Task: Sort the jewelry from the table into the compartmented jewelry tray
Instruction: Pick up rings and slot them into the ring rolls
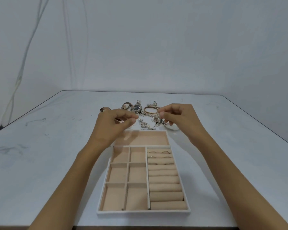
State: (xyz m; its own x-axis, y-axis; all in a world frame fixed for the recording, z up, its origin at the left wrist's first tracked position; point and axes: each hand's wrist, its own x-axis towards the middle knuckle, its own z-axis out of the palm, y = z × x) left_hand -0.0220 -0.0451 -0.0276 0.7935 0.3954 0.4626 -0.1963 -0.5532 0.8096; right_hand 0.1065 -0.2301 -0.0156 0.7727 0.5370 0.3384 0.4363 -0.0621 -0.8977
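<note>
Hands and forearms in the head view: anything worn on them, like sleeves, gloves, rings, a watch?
Nothing worn shows. The left hand and right hand are bare: no gloves, no rings visible. Neither wrist carries a watch or bracelet. The left forearm and right forearm are uncovered down to the picture's bottom edge; no sleeve appears.

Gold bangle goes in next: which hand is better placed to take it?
Right, probably. The right hand has its fingers right at the rim of the gold bangle; the left hand sits slightly farther off, nearer the dark-dial watch.
</note>
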